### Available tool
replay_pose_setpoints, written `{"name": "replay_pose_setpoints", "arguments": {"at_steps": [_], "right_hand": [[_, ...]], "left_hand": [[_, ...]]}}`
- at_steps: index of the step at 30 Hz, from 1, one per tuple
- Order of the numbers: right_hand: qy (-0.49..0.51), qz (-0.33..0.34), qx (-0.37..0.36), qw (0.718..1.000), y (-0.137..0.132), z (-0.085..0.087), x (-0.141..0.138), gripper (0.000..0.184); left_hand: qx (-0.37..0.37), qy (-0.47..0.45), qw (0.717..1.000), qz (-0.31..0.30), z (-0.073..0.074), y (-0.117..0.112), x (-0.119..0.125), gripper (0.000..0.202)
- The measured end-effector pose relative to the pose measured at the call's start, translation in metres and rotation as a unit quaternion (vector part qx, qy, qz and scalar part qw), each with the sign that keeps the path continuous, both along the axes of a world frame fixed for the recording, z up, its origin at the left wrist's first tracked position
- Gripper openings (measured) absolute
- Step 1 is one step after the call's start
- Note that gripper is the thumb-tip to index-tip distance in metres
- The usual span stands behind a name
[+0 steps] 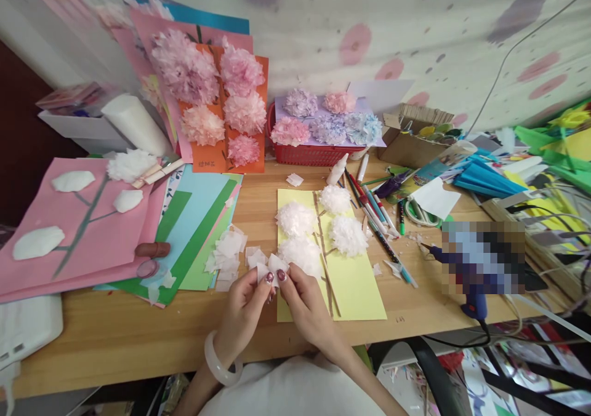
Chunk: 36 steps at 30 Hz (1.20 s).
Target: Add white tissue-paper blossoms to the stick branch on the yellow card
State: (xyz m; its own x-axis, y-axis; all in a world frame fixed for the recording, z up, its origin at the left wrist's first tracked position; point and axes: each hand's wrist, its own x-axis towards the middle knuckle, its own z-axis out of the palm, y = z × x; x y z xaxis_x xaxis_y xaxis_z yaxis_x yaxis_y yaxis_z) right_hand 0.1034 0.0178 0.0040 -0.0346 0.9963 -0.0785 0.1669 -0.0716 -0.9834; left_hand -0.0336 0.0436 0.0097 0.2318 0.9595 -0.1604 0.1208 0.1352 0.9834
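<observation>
Between my two hands is a small piece of white tissue paper (276, 264), pinched at the thumbs and fingertips. My left hand (248, 300), with a pale bangle at the wrist, is closed on its left side. My right hand (302, 302) grips the other side, over the left edge of a yellow card (360, 290). On this card a brown branch is drawn, with several fluffy white paper flowers (349, 236) on it. A thin brown stick (333, 287) lies across the card. Loose white tissue squares (228, 250) are piled left of my hands.
Pink card (115, 231) and green sheets (173, 274) lie at left. Pens (369, 200) and a glue bottle (337, 170) sit beyond the yellow card. A glue gun (475, 299) with a cord is at right. Finished flower cards (203, 151) and a red basket (309, 155) stand behind.
</observation>
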Motion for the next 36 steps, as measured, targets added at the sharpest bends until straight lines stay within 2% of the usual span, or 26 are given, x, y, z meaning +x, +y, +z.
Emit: {"name": "replay_pose_setpoints", "arguments": {"at_steps": [12,19,23,25,27,30,32,34,35,36], "right_hand": [[0.069,-0.045,-0.033,0.996,0.002,-0.001,0.000,0.039],[0.075,-0.083,-0.042,0.993,0.004,-0.006,0.002,0.040],[0.066,-0.101,-0.053,0.991,0.005,-0.004,0.003,0.042],[0.057,-0.100,-0.052,0.992,0.005,-0.003,0.003,0.042],[0.049,-0.096,-0.050,0.993,0.004,-0.002,0.003,0.042],[0.047,-0.089,-0.049,0.994,0.003,-0.001,0.003,0.043],[0.051,-0.086,-0.048,0.994,0.003,-0.001,0.004,0.043],[0.060,-0.083,-0.049,0.993,0.002,-0.001,0.005,0.042],[0.067,-0.081,-0.050,0.993,0.001,-0.001,0.006,0.042],[0.077,-0.077,-0.051,0.993,0.001,-0.002,0.006,0.042]], "left_hand": [[-0.053,-0.035,0.998,0.013,-0.015,0.001,-0.005,0.031],[-0.090,-0.082,0.992,0.021,-0.010,0.003,-0.012,0.030],[-0.110,-0.073,0.988,0.075,-0.007,0.009,-0.027,0.029],[-0.114,-0.039,0.988,0.097,-0.006,0.014,-0.034,0.031],[-0.110,0.015,0.989,0.093,-0.005,0.021,-0.039,0.033],[-0.053,0.142,0.985,0.084,-0.001,0.030,-0.045,0.037],[0.014,0.265,0.956,0.128,0.002,0.033,-0.049,0.033],[0.074,0.370,0.904,0.201,0.005,0.033,-0.054,0.030],[0.097,0.393,0.885,0.231,0.007,0.032,-0.055,0.032],[0.115,0.387,0.880,0.250,0.008,0.030,-0.056,0.034]]}}
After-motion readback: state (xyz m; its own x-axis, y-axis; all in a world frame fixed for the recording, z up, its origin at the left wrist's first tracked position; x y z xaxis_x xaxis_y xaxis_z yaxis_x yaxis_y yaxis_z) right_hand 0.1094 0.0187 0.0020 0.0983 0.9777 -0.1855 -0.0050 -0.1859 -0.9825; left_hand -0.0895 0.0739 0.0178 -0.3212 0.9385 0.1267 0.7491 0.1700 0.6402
